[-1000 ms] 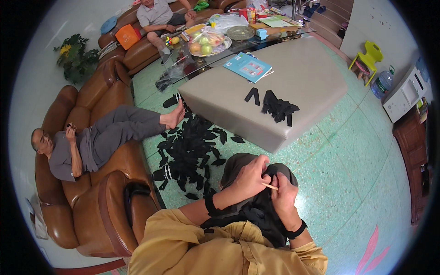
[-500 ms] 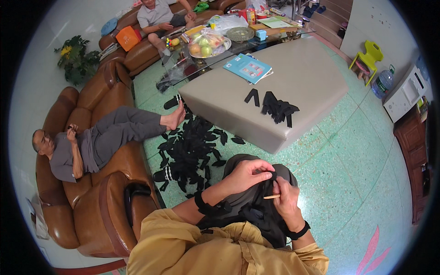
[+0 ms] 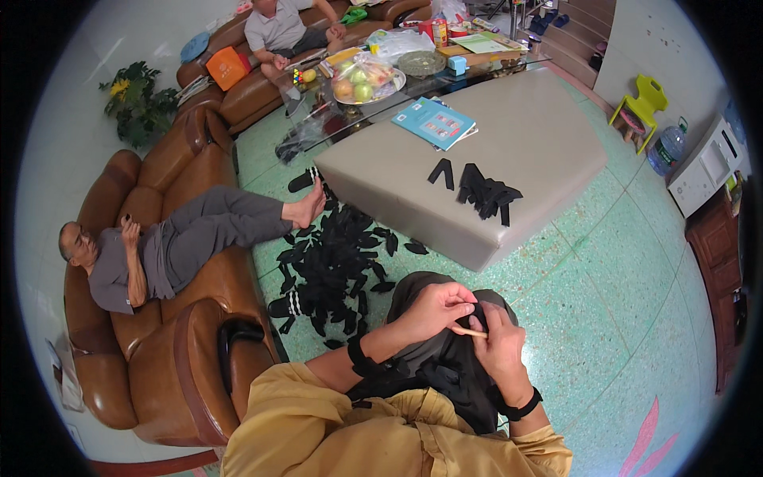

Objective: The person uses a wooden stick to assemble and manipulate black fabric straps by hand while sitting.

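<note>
Above my lap, my left hand (image 3: 435,310) is closed in a pinch, fingertips on a small black fabric piece (image 3: 479,312) that is mostly hidden by fingers and dark against my trousers. Close beside it on the right, my right hand (image 3: 502,343) is closed around a slim light wooden stick (image 3: 467,331). One end of the stick sticks out leftward, just below the left fingertips. More black fabric (image 3: 435,370) lies on my lap. A big heap of black fabric pieces (image 3: 330,254) covers the floor to the left of my knees.
A grey padded bench (image 3: 548,143) ahead bears a pile of black strips (image 3: 486,195) and blue booklets (image 3: 435,123). Behind it, a glass table (image 3: 318,131) holds bagged fruit (image 3: 362,83). One person reclines on the brown sofa (image 3: 183,334) at left; another sits further back.
My right hand has turned and risen slightly, bringing the wooden stick up closer to my left fingertips. My left hand keeps its pinch. The whole view has shifted a little.
</note>
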Demonstrator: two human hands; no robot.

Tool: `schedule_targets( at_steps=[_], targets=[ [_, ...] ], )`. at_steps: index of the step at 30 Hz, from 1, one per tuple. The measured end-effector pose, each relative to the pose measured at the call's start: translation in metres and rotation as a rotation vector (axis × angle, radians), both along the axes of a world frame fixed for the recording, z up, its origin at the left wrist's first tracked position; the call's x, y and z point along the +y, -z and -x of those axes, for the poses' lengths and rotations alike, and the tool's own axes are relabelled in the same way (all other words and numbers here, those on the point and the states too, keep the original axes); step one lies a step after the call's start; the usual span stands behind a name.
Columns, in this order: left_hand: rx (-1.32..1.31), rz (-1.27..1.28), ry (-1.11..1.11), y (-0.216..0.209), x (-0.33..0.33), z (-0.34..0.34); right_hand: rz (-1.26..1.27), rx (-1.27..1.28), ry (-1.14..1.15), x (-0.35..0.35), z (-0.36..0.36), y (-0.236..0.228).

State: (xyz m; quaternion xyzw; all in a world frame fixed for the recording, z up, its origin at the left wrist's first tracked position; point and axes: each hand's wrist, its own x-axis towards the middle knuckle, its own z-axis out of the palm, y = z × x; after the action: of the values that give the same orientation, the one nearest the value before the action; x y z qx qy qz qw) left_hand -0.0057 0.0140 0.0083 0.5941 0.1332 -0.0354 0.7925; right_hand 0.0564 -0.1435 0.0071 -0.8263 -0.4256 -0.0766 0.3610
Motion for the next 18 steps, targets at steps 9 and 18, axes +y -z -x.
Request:
schedule_targets(
  at_steps=[9, 18],
  targets=[
    [-0.009, 0.138, -0.051, 0.018, 0.005, 0.000, -0.007, -0.016, -0.024, -0.004, 0.000, 0.002],
    [0.001, 0.065, -0.129, 0.016, 0.002, -0.001, -0.009, 0.198, 0.090, 0.001, -0.006, 0.000]
  ],
)
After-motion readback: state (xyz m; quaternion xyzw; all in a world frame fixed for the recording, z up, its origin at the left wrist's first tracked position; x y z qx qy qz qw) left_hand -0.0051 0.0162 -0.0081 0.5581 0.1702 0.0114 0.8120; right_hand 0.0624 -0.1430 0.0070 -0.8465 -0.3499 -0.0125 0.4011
